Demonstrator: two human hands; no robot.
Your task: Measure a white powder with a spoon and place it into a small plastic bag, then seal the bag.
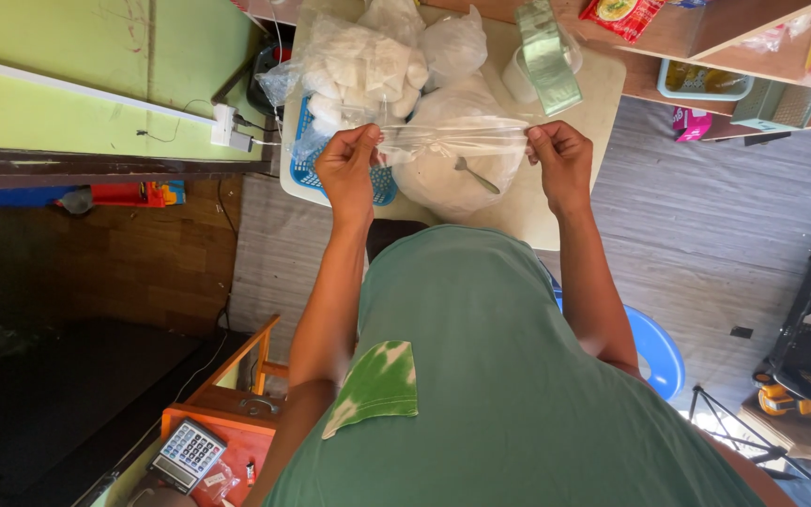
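Both hands are up over the white table (603, 89), and they are well apart. The left hand (347, 169) pinches 1 end of a clear plastic bag (452, 139), thumb and fingers clamped on the film. The right hand (560, 160) pinches the other end the same way. The bag is stretched flat and taut between them, just above the table.

Right under the bag sits a big open bag of white powder (457, 174) with a metal spoon (474, 175) lying on it. To the left, a blue basket (312, 169) holds small filled white packets (363, 70), piled high. Behind them there are 2 more knotted white bags (452, 42). A roll of green-grey tape (546, 52) leans at the back of the table, over a white roll.

The person wears a green shirt (499, 376) with a green-and-white cloth (382, 385) tucked at the side. A blue stool (654, 347) shows behind the right arm. Lower left, a calculator (190, 453) rests on an orange wooden stand (237, 413). Shelves (753, 47) with packets run along the top right, and a green wall (68, 56) fills the top left.
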